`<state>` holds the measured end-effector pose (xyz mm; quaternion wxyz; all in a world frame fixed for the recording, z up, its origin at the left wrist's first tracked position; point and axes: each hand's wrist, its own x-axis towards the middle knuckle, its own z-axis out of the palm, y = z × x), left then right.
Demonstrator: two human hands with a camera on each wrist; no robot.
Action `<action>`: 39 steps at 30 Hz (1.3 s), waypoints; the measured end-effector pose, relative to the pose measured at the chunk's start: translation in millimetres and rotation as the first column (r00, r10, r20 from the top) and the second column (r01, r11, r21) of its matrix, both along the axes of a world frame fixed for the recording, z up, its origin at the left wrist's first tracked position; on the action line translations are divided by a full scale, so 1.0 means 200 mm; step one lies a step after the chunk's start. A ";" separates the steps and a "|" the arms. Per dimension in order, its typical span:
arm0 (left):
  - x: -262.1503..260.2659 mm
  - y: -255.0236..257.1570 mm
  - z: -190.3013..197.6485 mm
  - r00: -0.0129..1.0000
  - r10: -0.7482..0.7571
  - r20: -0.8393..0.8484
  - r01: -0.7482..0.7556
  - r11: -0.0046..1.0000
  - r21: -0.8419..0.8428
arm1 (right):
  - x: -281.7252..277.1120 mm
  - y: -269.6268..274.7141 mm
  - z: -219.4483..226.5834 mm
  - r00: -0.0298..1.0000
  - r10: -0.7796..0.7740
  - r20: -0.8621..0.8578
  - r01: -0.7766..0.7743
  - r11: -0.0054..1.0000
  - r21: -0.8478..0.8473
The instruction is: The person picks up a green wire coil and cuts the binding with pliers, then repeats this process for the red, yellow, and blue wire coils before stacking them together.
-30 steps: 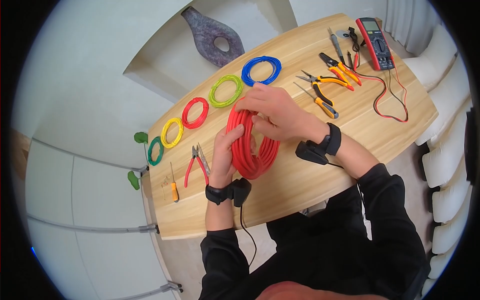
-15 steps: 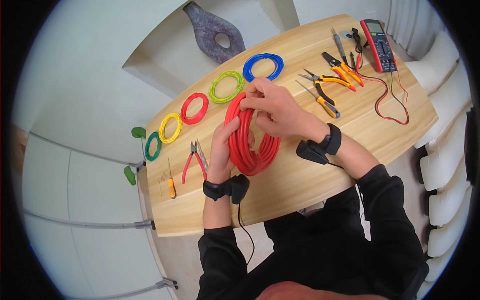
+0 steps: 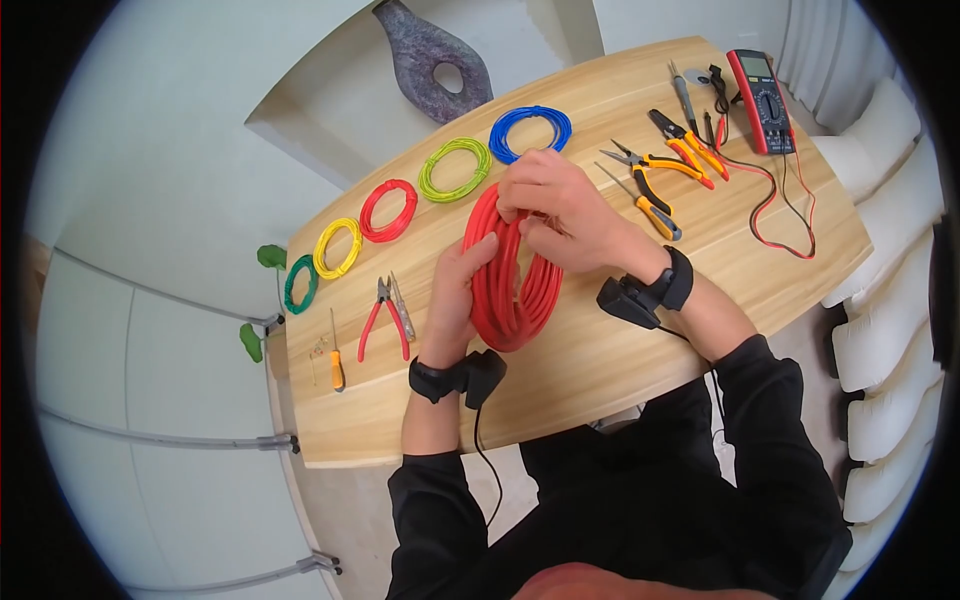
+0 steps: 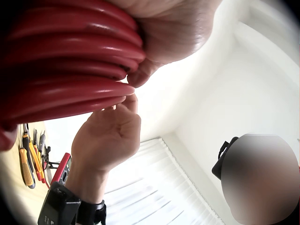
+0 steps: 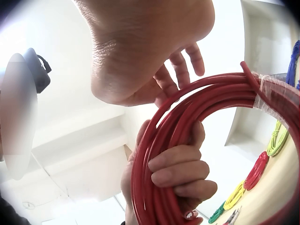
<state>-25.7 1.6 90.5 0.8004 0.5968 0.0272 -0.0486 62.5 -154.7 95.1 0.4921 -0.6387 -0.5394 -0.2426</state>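
A thick red cable coil is held upright above the table. My left hand grips its left side; in the right wrist view the left fingers curl through the ring around the strands. At the coil's top, my right hand pinches an outer strand between thumb and fingers, as the left wrist view also shows. Clear tape binds the coil in the right wrist view, and a cable end sticks out beside it.
Along the far edge lie thin wire coils: green, yellow, red, yellow-green and blue. Red-handled cutters lie left. To the right are a screwdriver, long-nose pliers and a multimeter.
The right hand's fingers have shifted slightly along the coil's top and closed in on the strand. The coil has turned a little; the left hand keeps its grip.
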 end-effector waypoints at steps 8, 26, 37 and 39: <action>-0.03 -0.10 0.05 0.992 0.119 0.035 -0.121 0.991 0.061 | -0.01 0.05 0.00 0.988 -0.046 -0.150 0.041 0.999 -0.034; -0.06 -0.16 0.01 0.950 0.309 0.030 -0.309 0.951 -0.008 | -0.08 0.05 0.06 0.664 -0.473 -0.579 0.178 0.852 -0.492; -0.05 -0.11 0.02 0.971 0.187 0.146 -0.224 0.927 0.300 | -0.08 0.06 -0.07 0.540 -0.013 -0.842 -0.045 0.998 -0.044; -0.04 -0.08 0.03 0.977 0.156 0.148 -0.210 0.841 0.499 | -0.08 0.09 -0.10 0.455 0.165 -0.875 -0.126 0.985 0.120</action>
